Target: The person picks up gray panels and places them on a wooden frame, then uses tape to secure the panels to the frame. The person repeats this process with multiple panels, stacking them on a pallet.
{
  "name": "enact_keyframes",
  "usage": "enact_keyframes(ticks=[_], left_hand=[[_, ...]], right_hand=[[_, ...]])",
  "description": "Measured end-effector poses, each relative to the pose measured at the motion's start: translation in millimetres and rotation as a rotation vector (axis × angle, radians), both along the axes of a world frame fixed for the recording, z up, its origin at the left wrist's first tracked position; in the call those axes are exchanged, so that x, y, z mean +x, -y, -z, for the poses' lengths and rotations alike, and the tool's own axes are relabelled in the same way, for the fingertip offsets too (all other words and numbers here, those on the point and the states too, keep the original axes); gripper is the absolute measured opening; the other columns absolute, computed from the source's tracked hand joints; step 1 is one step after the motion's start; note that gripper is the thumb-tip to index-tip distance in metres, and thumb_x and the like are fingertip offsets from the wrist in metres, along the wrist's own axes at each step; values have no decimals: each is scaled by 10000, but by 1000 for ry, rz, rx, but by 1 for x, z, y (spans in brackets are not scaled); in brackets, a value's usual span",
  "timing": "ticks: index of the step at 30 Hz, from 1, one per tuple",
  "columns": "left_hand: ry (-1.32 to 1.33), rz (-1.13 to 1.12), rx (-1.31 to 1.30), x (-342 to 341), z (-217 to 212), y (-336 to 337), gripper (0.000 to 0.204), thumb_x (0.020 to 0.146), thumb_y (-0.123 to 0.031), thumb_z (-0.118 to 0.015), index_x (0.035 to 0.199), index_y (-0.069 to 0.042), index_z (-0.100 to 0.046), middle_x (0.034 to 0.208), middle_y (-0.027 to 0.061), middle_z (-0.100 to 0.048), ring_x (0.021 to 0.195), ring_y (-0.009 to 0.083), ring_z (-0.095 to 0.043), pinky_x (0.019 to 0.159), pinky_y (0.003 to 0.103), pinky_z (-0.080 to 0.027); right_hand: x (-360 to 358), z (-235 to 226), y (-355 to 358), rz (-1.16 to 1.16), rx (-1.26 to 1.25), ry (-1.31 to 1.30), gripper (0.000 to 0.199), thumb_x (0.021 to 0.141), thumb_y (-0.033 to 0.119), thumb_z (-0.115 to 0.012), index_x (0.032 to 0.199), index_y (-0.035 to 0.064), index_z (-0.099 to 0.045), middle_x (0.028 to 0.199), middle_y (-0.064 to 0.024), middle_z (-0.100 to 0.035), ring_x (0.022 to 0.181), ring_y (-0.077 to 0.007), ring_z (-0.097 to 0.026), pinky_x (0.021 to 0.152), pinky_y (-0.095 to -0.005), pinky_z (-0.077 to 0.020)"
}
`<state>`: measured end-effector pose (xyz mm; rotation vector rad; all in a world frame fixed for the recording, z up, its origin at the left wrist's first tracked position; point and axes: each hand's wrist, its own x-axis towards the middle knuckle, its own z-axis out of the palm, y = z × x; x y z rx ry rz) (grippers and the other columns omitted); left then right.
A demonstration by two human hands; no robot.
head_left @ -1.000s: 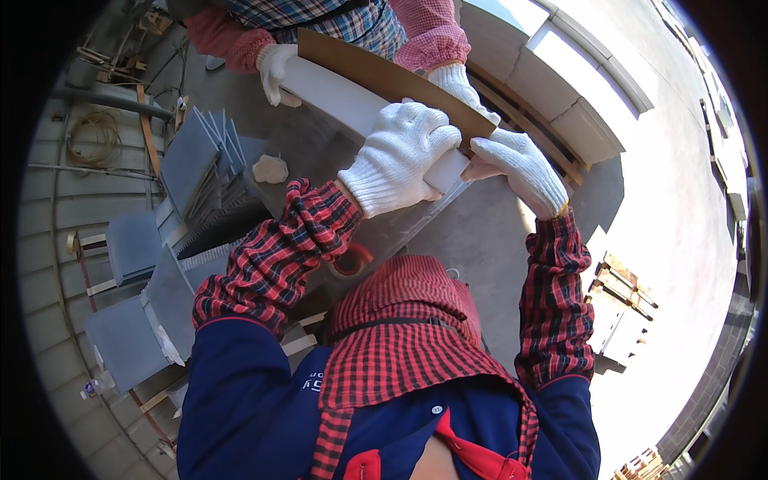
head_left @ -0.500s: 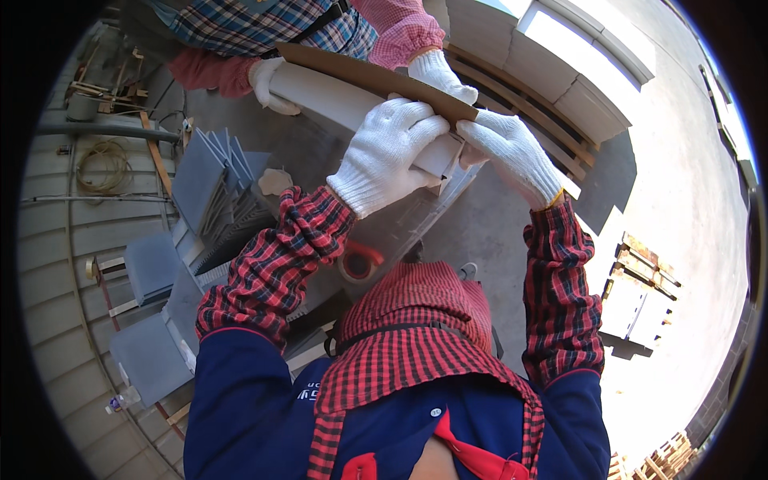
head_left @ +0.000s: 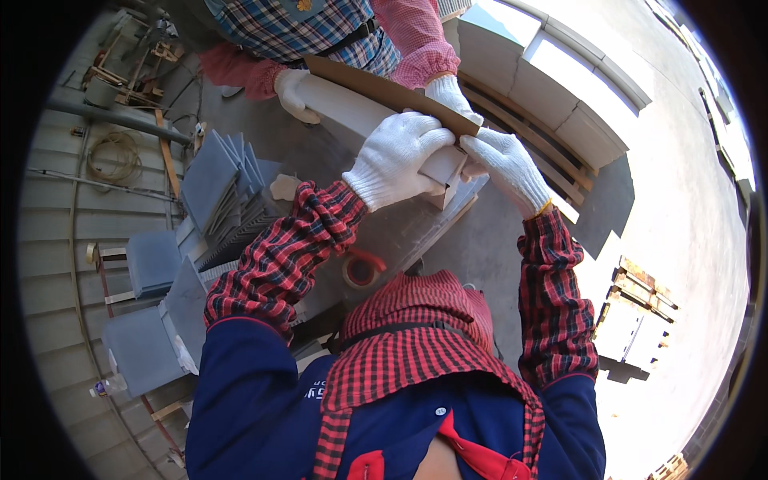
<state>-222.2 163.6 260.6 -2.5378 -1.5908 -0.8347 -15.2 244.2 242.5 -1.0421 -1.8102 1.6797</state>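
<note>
A long white cardboard box (head_left: pixel 344 104) with a brown raised flap (head_left: pixel 392 92) lies across the work surface in front of me. My left hand (head_left: pixel 398 160), in a white knit glove, is closed around its near end, fingers bent over the edge. At the box's right corner, my right hand (head_left: pixel 508 168), also gloved, pinches the cardboard beside the end of the flap. Its fingertips are partly hidden behind the box. Across from me, a co-worker's gloved hand (head_left: pixel 298 96) holds the box's far left end, and their other hand (head_left: pixel 453 96) touches the flap's right side.
A reddish tape roll (head_left: pixel 362 270) sits on the work surface (head_left: pixel 400 232) close to my apron. Grey folded boards (head_left: pixel 212 180) are stacked at left, near grey panels (head_left: pixel 152 264). Large pale cartons (head_left: pixel 544 96) stand on a wooden pallet (head_left: pixel 532 132) at far right.
The whole view has shifted slightly. The box and all the hands on it sit a little lower in the picture. Both my hands keep hold of the box's near end.
</note>
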Motion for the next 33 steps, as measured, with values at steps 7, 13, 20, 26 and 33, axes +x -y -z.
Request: enact_keyframes(ticks=[7,13,20,26,33], left_hand=[[155,63,334,3,34,30,419,707,-157,-852,1098,-129,-702,1153,33,-662,1116,283,-618,968,434,-496],[180,6,209,13,18,27,385,769,-134,-772,1145,-104,-698,1183,45,-672,1134,271,-619,967,406,-501],[262,-25,151,5,26,25,345,722,-172,-811,1048,-134,-706,1098,30,-684,1046,278,-640,919,408,-511],[75,-256,348,0,29,36,471,583,-314,-906,917,-180,-602,1005,18,-607,983,279,-589,849,459,-462],[-222,-71,110,-18,-13,6,901,592,-378,-937,1383,-252,-525,1454,110,-473,1399,359,-364,1156,605,-236]], right_hand=[[0,5,0,-22,-25,24,362,990,305,-620,1169,6,-719,841,-106,-720,717,-165,-669,713,-303,-543],[-1,-5,7,-31,274,146,334,982,238,-606,1230,38,-705,756,-106,-715,663,-172,-677,681,-298,-538],[-4,-8,23,-102,595,223,384,932,279,-682,1281,119,-686,790,-124,-711,694,-246,-700,686,-344,-554],[-11,-11,43,-171,934,526,751,780,382,-807,1375,17,-528,1056,-181,-709,858,-335,-721,761,-391,-586],[-14,-1,56,-67,998,362,714,781,344,-808,1381,74,-530,1195,-135,-685,917,-314,-720,768,-373,-586]])
